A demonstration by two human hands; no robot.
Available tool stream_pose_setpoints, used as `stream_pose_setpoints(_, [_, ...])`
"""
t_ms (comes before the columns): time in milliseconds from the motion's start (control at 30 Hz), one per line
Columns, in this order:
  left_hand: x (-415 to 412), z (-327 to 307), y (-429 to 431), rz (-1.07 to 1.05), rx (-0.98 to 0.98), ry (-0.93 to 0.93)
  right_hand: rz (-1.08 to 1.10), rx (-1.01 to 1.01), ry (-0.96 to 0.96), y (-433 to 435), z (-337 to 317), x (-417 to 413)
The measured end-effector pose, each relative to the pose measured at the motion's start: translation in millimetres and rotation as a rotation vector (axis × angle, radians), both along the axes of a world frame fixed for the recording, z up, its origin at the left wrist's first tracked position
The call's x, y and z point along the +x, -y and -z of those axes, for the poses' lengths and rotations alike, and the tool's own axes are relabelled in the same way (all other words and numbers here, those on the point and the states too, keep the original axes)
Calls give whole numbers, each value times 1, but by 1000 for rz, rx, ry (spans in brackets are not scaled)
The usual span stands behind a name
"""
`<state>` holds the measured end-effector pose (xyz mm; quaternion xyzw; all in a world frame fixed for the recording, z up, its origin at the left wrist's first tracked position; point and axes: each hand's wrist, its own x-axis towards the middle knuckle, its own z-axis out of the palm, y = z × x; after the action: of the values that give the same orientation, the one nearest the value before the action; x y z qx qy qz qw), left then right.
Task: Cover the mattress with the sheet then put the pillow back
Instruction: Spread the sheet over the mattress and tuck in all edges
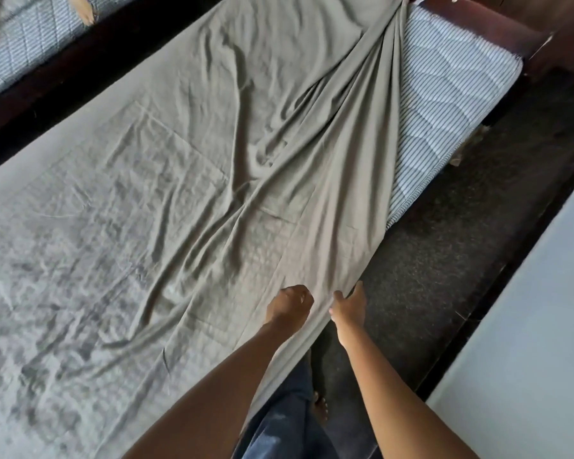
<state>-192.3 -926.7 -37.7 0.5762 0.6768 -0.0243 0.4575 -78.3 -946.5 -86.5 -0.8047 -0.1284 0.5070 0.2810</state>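
Arms outstretched — right hand (348,304) pinches sheet (212,160) edge; left hand (289,304), fingers curled, grips it.

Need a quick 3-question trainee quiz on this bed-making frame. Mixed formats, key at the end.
1. True or false: the sheet covers the whole mattress.
2. Whose edge does the right hand pinch? A) the sheet's B) the mattress's C) a pillow's
3. Fill in: the bare mattress corner has a ____ pattern.
Key: 1 false; 2 A; 3 striped.
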Motion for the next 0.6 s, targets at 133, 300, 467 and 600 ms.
stream_pose_setpoints(133, [14,4,-44,9,26,5,177,-40,-156,-39,1,13])
stream_pose_setpoints(300, [32,13,-83,46,13,-8,-88,-132,130,-60,20,43])
stream_pose_setpoints(467, [56,12,-110,104,11,-36,113,-242,132,-45,18,87])
stream_pose_setpoints(600, [77,16,-128,83,28,-32,206,-52,-109,-91,10,85])
